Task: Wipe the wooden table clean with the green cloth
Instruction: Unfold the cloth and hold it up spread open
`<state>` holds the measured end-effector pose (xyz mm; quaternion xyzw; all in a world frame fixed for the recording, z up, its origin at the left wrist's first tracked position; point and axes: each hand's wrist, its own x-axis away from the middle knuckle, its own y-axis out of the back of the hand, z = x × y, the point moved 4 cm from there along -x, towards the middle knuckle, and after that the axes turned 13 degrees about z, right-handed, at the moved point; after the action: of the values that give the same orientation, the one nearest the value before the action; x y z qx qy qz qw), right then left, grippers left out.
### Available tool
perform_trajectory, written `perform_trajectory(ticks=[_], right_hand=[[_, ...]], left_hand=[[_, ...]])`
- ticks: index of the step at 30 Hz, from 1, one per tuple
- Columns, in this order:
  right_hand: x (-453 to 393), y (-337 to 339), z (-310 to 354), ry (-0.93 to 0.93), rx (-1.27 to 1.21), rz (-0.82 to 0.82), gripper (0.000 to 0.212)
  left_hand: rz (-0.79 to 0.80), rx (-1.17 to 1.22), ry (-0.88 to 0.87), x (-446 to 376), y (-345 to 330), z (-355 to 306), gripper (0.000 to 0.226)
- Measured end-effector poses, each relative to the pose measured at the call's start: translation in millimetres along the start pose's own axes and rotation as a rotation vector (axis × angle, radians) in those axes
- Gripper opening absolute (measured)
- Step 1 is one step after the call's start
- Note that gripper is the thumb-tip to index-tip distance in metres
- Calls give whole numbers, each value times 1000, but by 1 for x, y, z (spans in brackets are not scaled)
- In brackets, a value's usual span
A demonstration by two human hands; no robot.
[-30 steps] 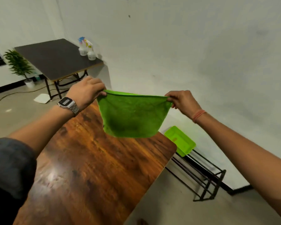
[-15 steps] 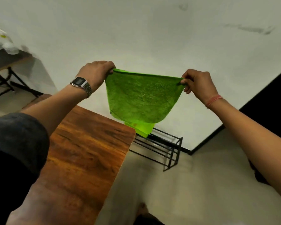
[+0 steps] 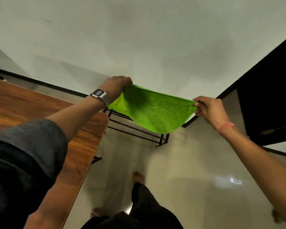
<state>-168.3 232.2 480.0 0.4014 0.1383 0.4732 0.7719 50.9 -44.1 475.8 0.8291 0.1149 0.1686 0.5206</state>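
The green cloth (image 3: pixel 157 111) hangs stretched in the air between both hands, off the table's right end and above the floor. My left hand (image 3: pixel 117 86), with a watch on its wrist, pinches the cloth's left top corner. My right hand (image 3: pixel 208 108), with a pink band on its wrist, grips the right top corner. The wooden table (image 3: pixel 20 109) lies at the left, partly hidden under my left arm and dark sleeve.
A black metal rack (image 3: pixel 139 131) stands by the white wall beyond the table's end, with a green tray (image 3: pixel 116 104) on it, mostly hidden behind the cloth. A dark doorway (image 3: pixel 271 90) is at the right. My bare feet (image 3: pixel 137 176) stand on the glossy floor.
The view has swung right and down. The table slid to the left of the frame, and the cloth, still held taut by both hands, now hangs over the rack and floor instead of the table.
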Motion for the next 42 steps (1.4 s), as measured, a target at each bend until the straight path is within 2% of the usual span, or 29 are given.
perform_trajectory(ticks=[7,18,22,26,30,36,42], right_hand=[[-49,-80,-108,-144,-86,124,19],[-115,-194,-208,-274,-147,225,24],[-128,-200,-222,-297,-158,183,25],[-133,-185,-218,-207,-155,106,25],[-132,-184,-223,-219,-139,142,24],[-133,-200,-245,-319,-166,172,25],[-129,-220,-266,-359,-112,217,22]], left_hand=[[226,37,78,-67,-128,51,32],[382,1,145,-128,-249,114,35],[336,13,141,-137,-262,119,32],[213,77,110,-143,-255,118,32],[199,59,87,-148,-251,113,36],[272,8,104,-164,-267,109,42],[362,-1,106,-168,-302,116,39]])
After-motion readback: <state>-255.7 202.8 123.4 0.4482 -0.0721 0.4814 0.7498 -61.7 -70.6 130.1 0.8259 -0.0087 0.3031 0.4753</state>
